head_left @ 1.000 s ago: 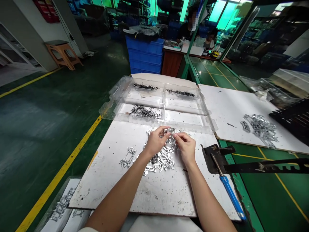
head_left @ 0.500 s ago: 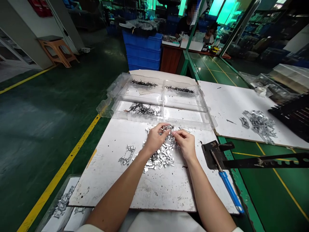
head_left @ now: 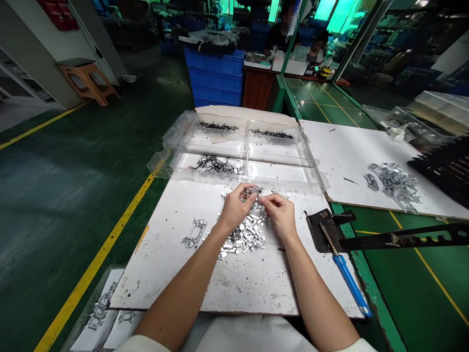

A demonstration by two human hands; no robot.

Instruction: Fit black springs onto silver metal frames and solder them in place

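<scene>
My left hand (head_left: 236, 208) pinches a small silvery metal part (head_left: 257, 190) above a pile of similar metal parts (head_left: 244, 237) on the white board. Close beside it, my right hand (head_left: 281, 212) has its thumb and forefinger together at a thin black piece (head_left: 260, 194) against that part. Fine detail between the fingertips is too small to tell. A few joined metal parts (head_left: 194, 233) lie left of the pile. Beyond my hands, a clear divided tray (head_left: 247, 168) holds heaps of thin black pieces (head_left: 216, 164).
To the right are a black metal bracket (head_left: 395, 242), a blue-handled tool (head_left: 350, 283) and a second metal pile (head_left: 397, 183). Blue crates (head_left: 216, 78) stand beyond the tray. Two people sit in the background. A stool (head_left: 88, 80) stands far left.
Both hands stay close together over the pile, with slight finger movement around the metal part. The whole view has shifted slightly.
</scene>
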